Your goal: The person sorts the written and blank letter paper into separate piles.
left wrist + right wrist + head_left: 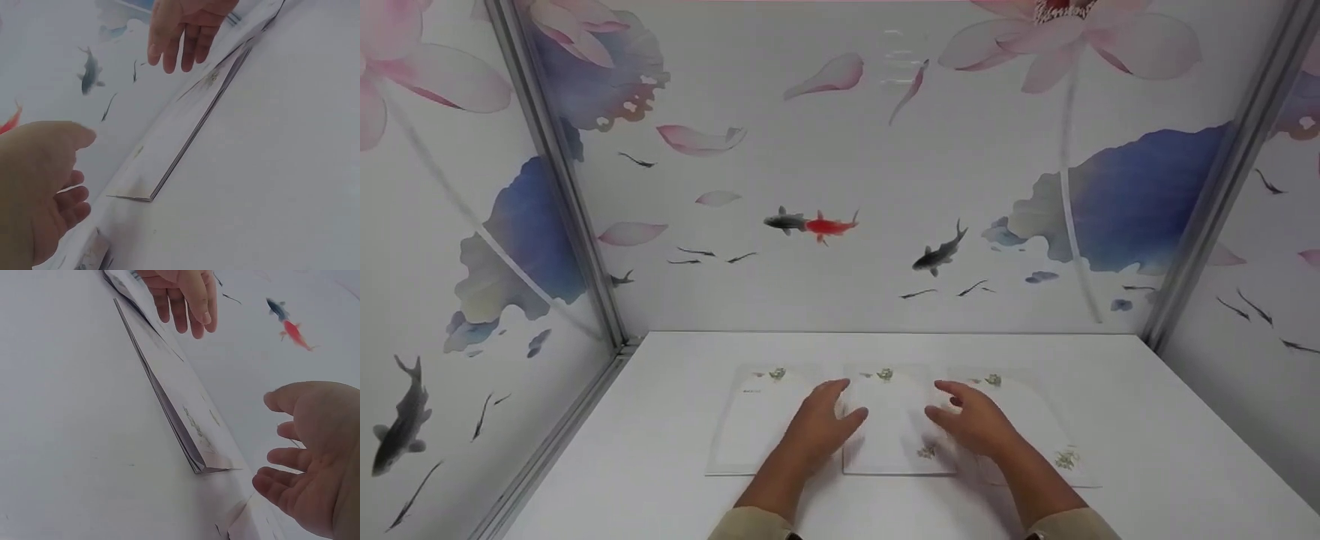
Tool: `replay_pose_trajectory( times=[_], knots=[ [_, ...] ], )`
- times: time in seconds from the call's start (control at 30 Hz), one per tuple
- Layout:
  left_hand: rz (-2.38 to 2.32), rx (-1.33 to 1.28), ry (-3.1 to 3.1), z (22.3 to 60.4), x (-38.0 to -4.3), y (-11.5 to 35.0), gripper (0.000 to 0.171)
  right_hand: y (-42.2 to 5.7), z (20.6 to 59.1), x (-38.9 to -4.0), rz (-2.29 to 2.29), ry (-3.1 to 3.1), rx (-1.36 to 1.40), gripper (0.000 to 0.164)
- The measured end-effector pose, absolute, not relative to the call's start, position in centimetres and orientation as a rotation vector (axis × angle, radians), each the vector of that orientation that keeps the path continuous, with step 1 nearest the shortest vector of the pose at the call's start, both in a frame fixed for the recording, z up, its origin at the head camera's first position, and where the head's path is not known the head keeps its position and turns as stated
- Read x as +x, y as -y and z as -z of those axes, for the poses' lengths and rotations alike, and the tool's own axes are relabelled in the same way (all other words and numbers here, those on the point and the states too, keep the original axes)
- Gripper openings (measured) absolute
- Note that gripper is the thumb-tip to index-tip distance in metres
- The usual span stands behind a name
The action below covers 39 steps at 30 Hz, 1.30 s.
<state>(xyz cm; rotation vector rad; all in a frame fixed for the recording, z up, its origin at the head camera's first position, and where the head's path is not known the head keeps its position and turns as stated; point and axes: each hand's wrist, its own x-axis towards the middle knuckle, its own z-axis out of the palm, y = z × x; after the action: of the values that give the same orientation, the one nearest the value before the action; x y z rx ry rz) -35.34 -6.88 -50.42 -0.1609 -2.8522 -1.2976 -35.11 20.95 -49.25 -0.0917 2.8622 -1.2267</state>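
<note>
A person's left hand [823, 421] and right hand [973, 421], thumbs parted from loosely extended fingers, hover at either side of the middle paper stack [885, 431], lower centre of the head view, between a left stack [742, 435] and right stack [1039, 420] on a white table [1170, 450]

No readable text; a tiny dark mark [751, 391] on the leftmost paper [754, 427] is illegible
</note>
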Motion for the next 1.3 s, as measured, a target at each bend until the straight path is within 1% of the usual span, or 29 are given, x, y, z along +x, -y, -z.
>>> replay_pose_trajectory(
  times=[0.13, 0.23, 0.3, 0.53, 0.8, 0.93, 1.17, 1.3],
  knots=[
    [1.141, -0.389, 3.052, 50.6, -34.9, 7.2, 0.093, -21.1, 49.3, -34.9, 1.087, -2.792, -0.242, 0.081],
    [0.975, -0.518, 3.132, 50.7, -34.8, 7.1, 0.097, -21.1, 49.3, -34.7, 1.011, -2.745, -0.335, 0.086],
    [0.880, -0.572, 3.156, 50.7, -34.7, 7.0, 0.097, -21.0, 49.3, -34.6, 0.969, -2.719, -0.349, 0.086],
    [0.652, -0.604, 3.196, 50.8, -34.5, 6.4, 0.095, -20.8, 49.9, -34.6, 0.815, -2.700, -0.298, 0.077],
    [0.642, -0.571, 3.199, 50.9, -34.3, 6.4, 0.093, -20.6, 50.1, -34.6, 0.743, -2.731, -0.284, 0.074],
    [0.660, -0.540, 3.189, 50.9, -34.4, 6.2, 0.087, -20.4, 50.0, -34.7, 0.727, -2.761, -0.315, 0.067],
    [0.540, -0.476, 3.128, 51.2, -34.8, 5.4, 0.070, -20.2, 50.2, -34.8, 0.829, -2.862, -0.348, 0.047],
    [0.466, -0.486, 3.079, 51.4, -34.9, 5.3, 0.065, -19.9, 50.4, -34.8, 0.876, -2.926, -0.331, 0.042]
  ],
)
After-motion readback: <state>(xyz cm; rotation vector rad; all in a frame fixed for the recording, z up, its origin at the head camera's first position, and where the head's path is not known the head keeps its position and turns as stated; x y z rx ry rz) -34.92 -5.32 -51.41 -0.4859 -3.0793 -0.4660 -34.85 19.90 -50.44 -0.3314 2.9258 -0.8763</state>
